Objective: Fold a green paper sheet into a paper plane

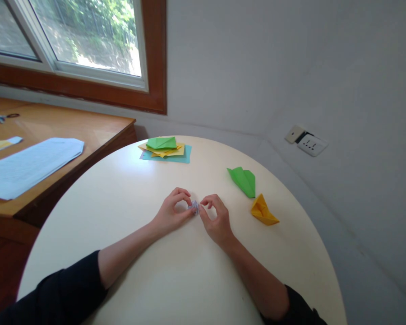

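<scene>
Both hands, the left hand [171,211] and the right hand [215,217], pinched a small pale folded paper [194,206] mid-tabletop [176,275], each grip closed on it. A green paper plane [243,180] and a yellow paper boat [262,211] lay finished nearby; this piece looked tightly folded, probably well along.

Folded paper [194,207] between hands on table [176,271]

A round cream table [176,280] carries the paper. Near its far edge lies a stack of coloured sheets [165,150] — teal at the bottom, yellow above, a folded green piece on top. Toward the right edge sit a green paper plane [243,180] and, just beside it, a yellow paper boat [263,211] — apart, not touching.
</scene>
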The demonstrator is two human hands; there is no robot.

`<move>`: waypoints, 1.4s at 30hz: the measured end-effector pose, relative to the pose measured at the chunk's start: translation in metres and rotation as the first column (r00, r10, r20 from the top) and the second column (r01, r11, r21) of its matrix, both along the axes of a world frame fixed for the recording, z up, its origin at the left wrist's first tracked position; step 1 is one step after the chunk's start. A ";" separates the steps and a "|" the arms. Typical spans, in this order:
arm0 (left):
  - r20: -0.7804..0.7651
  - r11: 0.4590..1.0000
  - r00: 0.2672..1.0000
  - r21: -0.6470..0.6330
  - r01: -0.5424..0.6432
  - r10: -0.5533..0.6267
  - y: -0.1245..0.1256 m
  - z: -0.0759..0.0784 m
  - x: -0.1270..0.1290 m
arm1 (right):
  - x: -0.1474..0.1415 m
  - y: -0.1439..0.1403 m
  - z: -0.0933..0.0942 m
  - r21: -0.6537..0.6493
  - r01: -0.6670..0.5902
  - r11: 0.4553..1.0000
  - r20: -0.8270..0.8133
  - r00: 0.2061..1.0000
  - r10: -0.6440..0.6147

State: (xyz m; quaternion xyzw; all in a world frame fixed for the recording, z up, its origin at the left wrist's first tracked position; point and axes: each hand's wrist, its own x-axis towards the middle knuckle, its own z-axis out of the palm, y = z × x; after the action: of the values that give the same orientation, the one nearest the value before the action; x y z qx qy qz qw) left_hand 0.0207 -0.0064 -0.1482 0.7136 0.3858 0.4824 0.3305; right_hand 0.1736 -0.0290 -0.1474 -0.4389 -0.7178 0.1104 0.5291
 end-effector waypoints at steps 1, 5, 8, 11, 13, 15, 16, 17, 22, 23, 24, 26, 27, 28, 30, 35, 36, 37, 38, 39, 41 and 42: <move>0.002 1.000 1.000 -0.001 0.001 -0.001 0.000 0.000 0.000 | 0.000 0.000 0.000 -0.017 -0.006 1.000 -0.002 1.000 0.006; 0.018 0.999 1.000 -0.028 0.025 -0.025 -0.001 0.002 0.001 | -0.001 0.000 -0.001 -0.070 -0.015 0.997 -0.030 0.999 0.013; 0.035 0.997 0.999 -0.063 0.038 -0.036 -0.002 0.001 0.002 | -0.001 0.000 -0.001 -0.084 -0.032 0.996 -0.047 0.998 0.029; 0.021 0.996 0.999 -0.079 0.030 -0.028 -0.002 0.001 0.002 | 0.000 0.000 -0.001 -0.090 -0.048 0.995 -0.055 0.998 0.043; 0.003 0.997 1.000 -0.073 0.023 -0.023 -0.002 0.002 0.002 | 0.000 -0.001 -0.001 -0.095 -0.056 0.994 -0.055 0.997 0.051; -0.017 0.998 1.000 -0.052 0.023 -0.024 -0.003 0.002 0.002 | 0.000 -0.001 -0.001 -0.101 -0.065 0.993 -0.057 0.997 0.059; -0.028 0.999 0.999 -0.037 0.024 -0.025 -0.003 0.002 0.002 | 0.000 -0.001 -0.001 -0.107 -0.069 0.992 -0.060 0.996 0.063; -0.038 0.999 0.999 -0.020 0.029 -0.029 -0.003 0.001 0.002 | 0.000 -0.001 -0.001 -0.115 -0.074 0.991 -0.063 0.996 0.068; -0.080 0.995 0.993 0.047 0.091 -0.087 -0.004 -0.003 0.000 | -0.001 -0.001 -0.001 -0.152 -0.070 0.986 -0.062 0.996 0.061; -0.087 0.994 0.992 0.054 0.099 -0.094 -0.004 -0.004 0.000 | -0.001 -0.001 0.000 -0.152 -0.068 0.986 -0.063 0.996 0.059; -0.094 0.993 0.991 0.058 0.104 -0.098 -0.004 -0.005 0.000 | -0.001 -0.001 0.000 -0.151 -0.066 0.986 -0.065 0.996 0.057; -0.102 0.992 0.990 0.065 0.105 -0.098 -0.004 -0.005 -0.001 | -0.001 -0.002 0.000 -0.145 -0.064 0.987 -0.068 0.996 0.055; -0.102 0.992 0.990 0.068 0.103 -0.096 -0.005 -0.004 -0.001 | -0.001 -0.002 0.000 -0.141 -0.061 0.988 -0.067 0.996 0.052; -0.103 0.992 0.990 0.070 0.102 -0.095 -0.005 -0.004 0.000 | -0.001 -0.002 0.000 -0.138 -0.055 0.989 -0.064 0.997 0.047; -0.106 0.993 0.990 0.070 0.099 -0.091 -0.005 -0.003 0.000 | -0.001 -0.002 0.000 -0.129 -0.042 0.991 -0.057 0.998 0.034; -0.115 0.990 0.989 0.097 0.104 -0.093 -0.004 -0.003 0.000 | -0.001 -0.002 -0.001 -0.086 -0.011 0.996 -0.032 0.999 0.008; -0.114 0.989 0.989 0.108 0.104 -0.092 -0.004 -0.003 0.000 | -0.001 -0.002 -0.001 -0.073 -0.004 0.997 -0.030 1.000 0.002; -0.115 0.987 0.989 0.119 0.104 -0.090 -0.004 -0.003 0.000 | -0.001 -0.001 -0.002 -0.061 0.002 0.998 -0.029 1.000 -0.004; -0.116 0.987 0.989 0.128 0.102 -0.087 -0.004 -0.004 0.000 | -0.001 -0.001 -0.002 -0.052 0.007 0.999 -0.029 1.000 -0.008; -0.118 0.986 0.989 0.134 0.099 -0.083 -0.004 -0.004 0.000 | -0.001 -0.001 -0.002 -0.047 0.010 0.999 -0.029 1.000 -0.011; -0.124 0.985 0.989 0.142 0.095 -0.078 -0.005 -0.004 0.000 | -0.001 -0.001 -0.002 -0.044 0.007 0.999 -0.033 0.999 -0.008; -0.125 0.985 0.989 0.144 0.093 -0.076 -0.005 -0.004 0.000 | -0.002 -0.001 -0.002 -0.044 0.002 0.999 -0.036 0.999 -0.003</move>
State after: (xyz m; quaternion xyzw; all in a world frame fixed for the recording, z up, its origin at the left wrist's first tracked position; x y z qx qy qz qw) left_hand 0.0205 -0.0112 -0.1518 0.7796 0.3368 0.4521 0.2725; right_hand 0.1721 -0.0304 -0.1489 -0.4492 -0.7049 0.1332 0.5325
